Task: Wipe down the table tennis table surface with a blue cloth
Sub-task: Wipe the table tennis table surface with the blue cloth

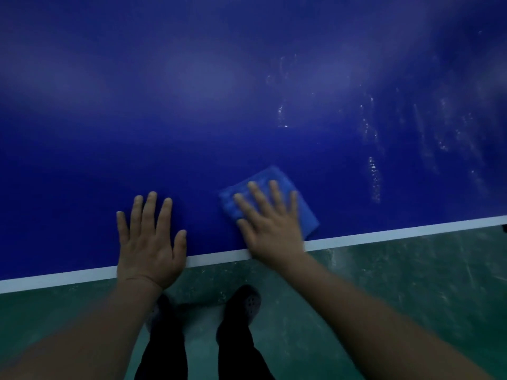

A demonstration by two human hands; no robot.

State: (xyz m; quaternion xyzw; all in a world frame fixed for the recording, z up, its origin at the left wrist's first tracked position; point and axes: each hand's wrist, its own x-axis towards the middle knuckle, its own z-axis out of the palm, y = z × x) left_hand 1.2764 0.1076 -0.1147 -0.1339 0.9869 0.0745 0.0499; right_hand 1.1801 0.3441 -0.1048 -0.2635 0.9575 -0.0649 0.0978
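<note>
Folded blue cloth (270, 200) lay flat on the blue counter (192, 105), just inside its white edge line (384, 235). The right hand (270, 229) pressed on the cloth with fingers straight and spread, the cloth showing beyond the fingertips and to both sides; this grip was wide, not curled. The left hand (149, 242) rested flat on the counter beside the cloth, apart from it, fingers likewise straight. Pale streaks (374, 176) marked the counter beyond the cloth. No writing was legible.
</note>
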